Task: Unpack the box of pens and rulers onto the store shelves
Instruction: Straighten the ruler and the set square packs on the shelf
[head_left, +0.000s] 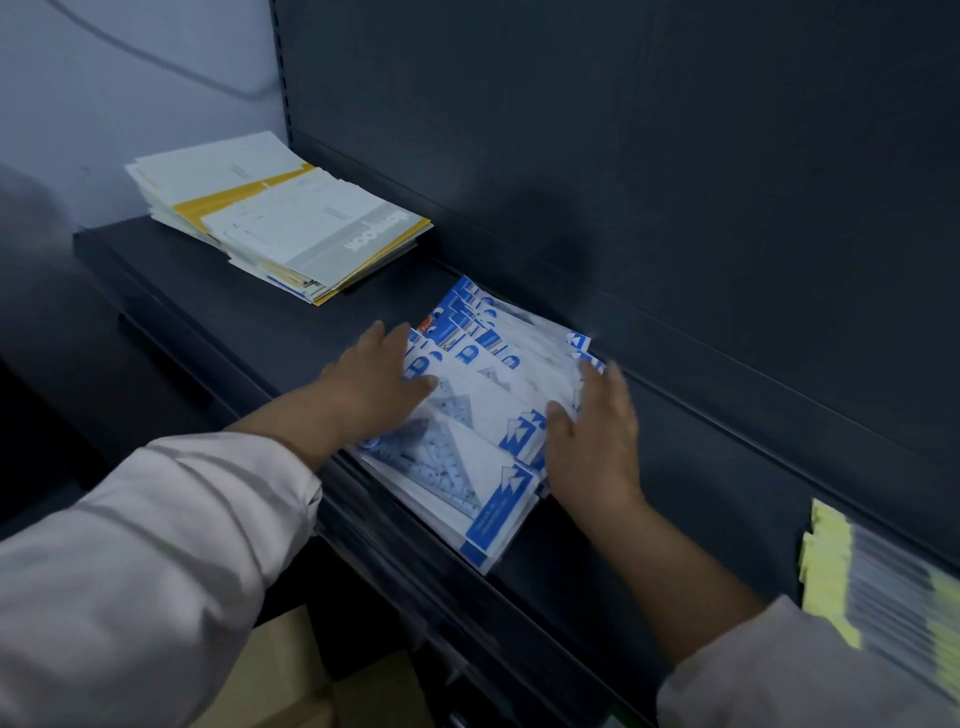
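Observation:
A fanned pile of blue-and-white ruler set packs (483, 410), with clear triangle rulers showing through the plastic, lies on the dark shelf (249, 317). My left hand (379, 379) rests flat on the pile's left edge, fingers straight. My right hand (592, 431) lies against the pile's right side, fingers spread over the packs. Both hands flank the pile. The pile's front corner juts over the shelf's front lip.
A stack of white and yellow notebooks (275, 213) sits at the shelf's far left end. Yellow-edged packs (883, 587) lie on the shelf at the right. A cardboard box (291, 680) shows below the shelf. The dark back panel (675, 182) rises behind.

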